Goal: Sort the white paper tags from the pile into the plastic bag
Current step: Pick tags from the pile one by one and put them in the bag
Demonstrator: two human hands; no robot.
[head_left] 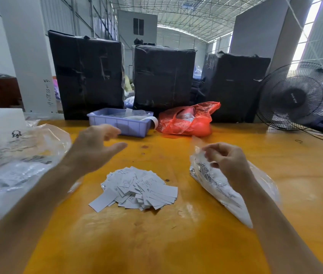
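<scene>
Head view, tag pile (137,188) between hands, right hand (227,162) pinching bag (222,186)

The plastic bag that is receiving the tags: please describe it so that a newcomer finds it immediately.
Start at the yellow wooden table and find the pile of white paper tags near its middle. Just right of the pile lies a clear plastic bag with black print, already holding white tags, its mouth pinched by the right hand. Unlike the red bag at the back, it is transparent.

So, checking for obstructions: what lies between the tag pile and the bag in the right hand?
Only bare table between pile and plastic bag, head view shows.
</scene>
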